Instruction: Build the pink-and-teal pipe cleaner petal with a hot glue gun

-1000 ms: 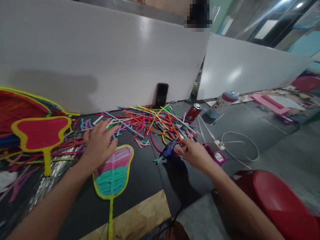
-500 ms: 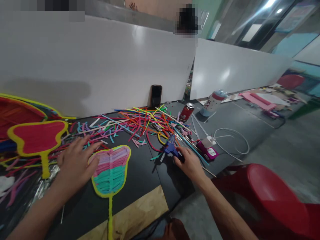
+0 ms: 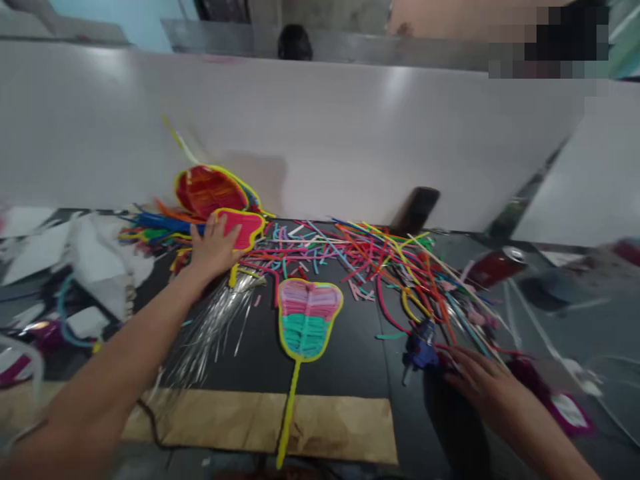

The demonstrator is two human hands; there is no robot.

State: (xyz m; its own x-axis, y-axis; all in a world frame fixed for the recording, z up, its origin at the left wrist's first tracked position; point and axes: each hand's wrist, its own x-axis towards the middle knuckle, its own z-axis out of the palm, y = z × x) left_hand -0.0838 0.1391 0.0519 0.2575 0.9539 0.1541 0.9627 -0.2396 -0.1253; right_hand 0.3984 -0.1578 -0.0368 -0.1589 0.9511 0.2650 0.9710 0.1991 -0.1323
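Note:
My left hand (image 3: pixel 215 247) reaches far forward with fingers spread over a red butterfly-shaped paddle (image 3: pixel 245 230) edged in yellow, covering part of it. My right hand (image 3: pixel 480 380), smeared by motion, has its fingers round the rear handle of a blue glue gun (image 3: pixel 423 345), which lies on the table with its nozzle pointing left. Between the hands a second paddle (image 3: pixel 306 320), banded lilac, pink and teal with a yellow rim, lies flat. Its yellow stick runs toward me across a strip of brown paper (image 3: pixel 345 427).
Cut pipe cleaners (image 3: pixel 360 250) are heaped along the back. Silver tinsel strands (image 3: pixel 215 327) lie left of centre. A phone (image 3: pixel 417 210) leans at the white partition (image 3: pixel 340 140). At right are a red can (image 3: pixel 497 267), a purple box (image 3: pixel 570 410) and white cables.
The view has swung left. My left hand has moved from beside the lilac and teal paddle onto the red one. My right hand stays at the glue gun's handle.

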